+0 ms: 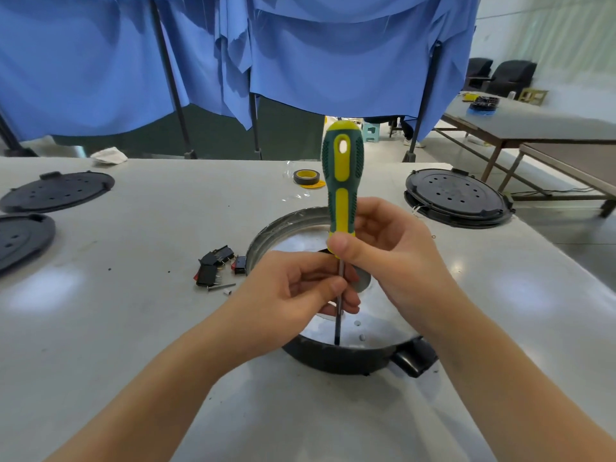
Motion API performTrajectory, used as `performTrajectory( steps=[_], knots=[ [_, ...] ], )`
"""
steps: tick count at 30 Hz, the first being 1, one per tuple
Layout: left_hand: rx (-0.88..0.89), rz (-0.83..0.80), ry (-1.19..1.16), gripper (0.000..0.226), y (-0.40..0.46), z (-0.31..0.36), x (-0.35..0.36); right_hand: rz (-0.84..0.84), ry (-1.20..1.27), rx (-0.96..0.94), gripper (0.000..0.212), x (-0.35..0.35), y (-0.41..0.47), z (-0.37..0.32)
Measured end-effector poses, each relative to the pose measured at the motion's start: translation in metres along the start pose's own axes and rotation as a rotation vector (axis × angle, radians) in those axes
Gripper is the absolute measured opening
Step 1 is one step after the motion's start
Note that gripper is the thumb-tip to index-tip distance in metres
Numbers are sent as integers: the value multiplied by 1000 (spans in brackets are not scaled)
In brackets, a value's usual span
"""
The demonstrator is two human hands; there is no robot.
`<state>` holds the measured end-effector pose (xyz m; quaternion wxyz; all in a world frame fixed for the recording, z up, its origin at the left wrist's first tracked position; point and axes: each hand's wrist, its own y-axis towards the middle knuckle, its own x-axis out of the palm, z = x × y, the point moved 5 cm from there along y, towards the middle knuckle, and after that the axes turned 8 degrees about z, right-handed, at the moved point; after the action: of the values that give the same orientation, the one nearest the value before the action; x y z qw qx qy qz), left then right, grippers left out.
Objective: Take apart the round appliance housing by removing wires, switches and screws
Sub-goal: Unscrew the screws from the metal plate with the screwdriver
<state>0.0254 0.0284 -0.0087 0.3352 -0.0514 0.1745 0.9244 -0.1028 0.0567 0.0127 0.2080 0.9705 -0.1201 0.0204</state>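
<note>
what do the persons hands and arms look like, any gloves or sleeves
Both are bare: no gloves, no sleeves, no watch, rings or bands visible on the left hand or the right hand. The forearms are uncovered right to the frame's bottom edge. The fingers have short, plain nails.

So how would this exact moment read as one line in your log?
step: unscrewing | tool: screwdriver upright, tip inside round housing | right hand: grips handle | left hand: pinches shaft | removed: switches on table
</note>
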Motion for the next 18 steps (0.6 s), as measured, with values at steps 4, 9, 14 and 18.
performTrajectory(
  steps=[4, 9, 14, 18],
  knots=[
    [14, 18, -36, 21, -3, 2, -1, -15, 86, 57, 26, -1, 0, 1],
    [19, 128, -95, 11, -3, 4, -3, -256, 179, 143, 25, 4, -3, 2],
    [31, 167, -96, 17, -4, 5, -1, -274, 182, 161, 24, 1, -2, -1],
    [20, 194, -102, 9, -3, 3, -1, -214, 89, 63, 26, -5, -1, -8]
  ],
)
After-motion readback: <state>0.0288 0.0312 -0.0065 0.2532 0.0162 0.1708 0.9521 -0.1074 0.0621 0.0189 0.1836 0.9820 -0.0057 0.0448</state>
